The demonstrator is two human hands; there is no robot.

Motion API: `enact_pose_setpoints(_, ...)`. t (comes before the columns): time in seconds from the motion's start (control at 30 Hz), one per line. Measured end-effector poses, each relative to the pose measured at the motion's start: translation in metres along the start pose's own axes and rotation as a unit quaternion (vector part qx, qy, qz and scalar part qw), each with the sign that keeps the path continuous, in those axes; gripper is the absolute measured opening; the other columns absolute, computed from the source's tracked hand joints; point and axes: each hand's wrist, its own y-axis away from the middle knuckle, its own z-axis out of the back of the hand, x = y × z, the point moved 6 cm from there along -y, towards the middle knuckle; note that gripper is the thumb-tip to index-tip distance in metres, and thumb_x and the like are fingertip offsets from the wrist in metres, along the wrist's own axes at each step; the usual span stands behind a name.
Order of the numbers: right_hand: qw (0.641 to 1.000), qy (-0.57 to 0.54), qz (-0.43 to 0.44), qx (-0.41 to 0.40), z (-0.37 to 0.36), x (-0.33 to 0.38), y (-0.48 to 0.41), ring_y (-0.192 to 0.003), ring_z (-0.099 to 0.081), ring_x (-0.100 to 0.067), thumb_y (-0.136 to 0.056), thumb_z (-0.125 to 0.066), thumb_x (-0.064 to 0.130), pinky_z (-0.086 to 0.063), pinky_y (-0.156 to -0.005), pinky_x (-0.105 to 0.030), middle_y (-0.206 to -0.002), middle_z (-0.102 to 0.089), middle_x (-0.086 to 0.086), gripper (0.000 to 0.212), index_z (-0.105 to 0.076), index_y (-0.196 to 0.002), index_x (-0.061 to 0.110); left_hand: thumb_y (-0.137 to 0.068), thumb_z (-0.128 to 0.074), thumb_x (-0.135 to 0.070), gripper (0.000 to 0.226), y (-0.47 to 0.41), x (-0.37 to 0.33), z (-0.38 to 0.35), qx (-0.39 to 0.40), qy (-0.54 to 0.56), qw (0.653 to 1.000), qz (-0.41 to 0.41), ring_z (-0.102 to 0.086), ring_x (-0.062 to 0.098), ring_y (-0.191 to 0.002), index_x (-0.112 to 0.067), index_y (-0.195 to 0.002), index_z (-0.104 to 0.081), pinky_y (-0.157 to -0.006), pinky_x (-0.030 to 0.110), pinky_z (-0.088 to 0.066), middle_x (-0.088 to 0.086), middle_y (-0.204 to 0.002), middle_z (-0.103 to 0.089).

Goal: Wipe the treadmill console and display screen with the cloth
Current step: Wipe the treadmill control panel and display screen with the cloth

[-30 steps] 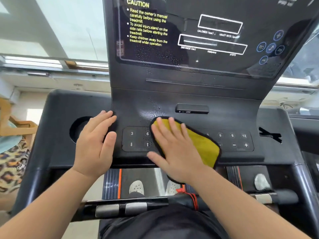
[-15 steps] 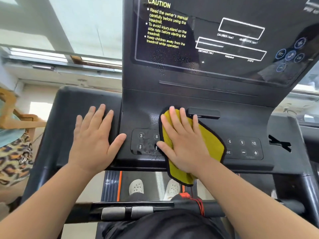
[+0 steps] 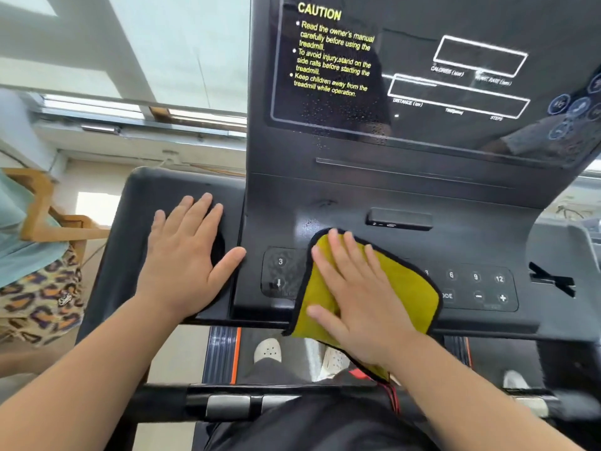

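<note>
Head view — right hand (image 3: 361, 307) presses cloth (image 3: 406, 288) overhanging console's (image 3: 487, 242) near edge.

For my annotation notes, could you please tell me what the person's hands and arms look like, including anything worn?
Both the left hand and right hand are bare, with no gloves, rings or watch visible. The forearms are uncovered too; no sleeves show.

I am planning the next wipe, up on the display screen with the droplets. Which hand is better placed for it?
The right hand: it presses flat on the yellow, black-edged cloth, below the dark glossy display screen. The left hand is empty, resting flat on the black console.
</note>
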Motion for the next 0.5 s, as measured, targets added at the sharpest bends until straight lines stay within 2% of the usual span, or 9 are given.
enact_pose_setpoints(0.07,0.998,0.011,-0.054,0.005,0.007,-0.010,-0.011,-0.154,0.031,-0.025,-0.095,0.000,0.077,0.004,-0.128,-0.053,-0.168,0.029,-0.006,0.086,0.013,-0.163,0.026,-0.095,-0.019,-0.069,0.084,0.000,0.000,0.000,0.000,0.002,1.000,0.002,-0.024,0.035,-0.152,-0.012,-0.153,-0.038,-0.121,0.061,-0.016,0.011,-0.163,-0.033)
enact_pose_setpoints(0.17,0.997,0.017,-0.079,-0.014,0.018,0.005,-0.035,-0.154,0.029,-0.033,-0.092,0.001,0.082,0.008,-0.126,-0.056,-0.168,0.027,-0.015,0.097,0.009,-0.164,0.019,-0.094,-0.018,-0.068,0.084,0.001,0.001,0.002,-0.006,0.021,1.000,-0.004,-0.024,0.034,-0.152,-0.012,-0.153,-0.040,-0.121,0.060,-0.014,0.011,-0.163,-0.033)
enact_pose_setpoints(0.3,0.999,0.030,0.007,-0.027,0.024,0.039,-0.064,-0.156,0.021,-0.035,-0.094,-0.016,0.081,0.004,-0.126,-0.059,-0.170,0.018,-0.016,0.095,-0.004,-0.165,0.018,-0.096,-0.023,-0.059,0.075,0.002,0.006,0.009,-0.045,0.098,0.994,0.004,-0.029,0.032,-0.150,-0.011,-0.147,-0.051,-0.122,0.058,-0.016,0.009,-0.159,-0.041)
enact_pose_setpoints(0.5,0.989,0.043,0.142,-0.009,0.001,0.055,-0.027,-0.159,0.015,-0.026,-0.096,-0.022,0.079,0.003,-0.128,-0.053,-0.173,0.007,-0.005,0.089,-0.008,-0.165,0.024,-0.097,-0.024,-0.056,0.072,0.002,0.006,0.010,-0.062,0.115,0.991,0.005,-0.032,0.032,-0.149,-0.011,-0.144,-0.054,-0.122,0.057,-0.017,0.009,-0.157,-0.044)
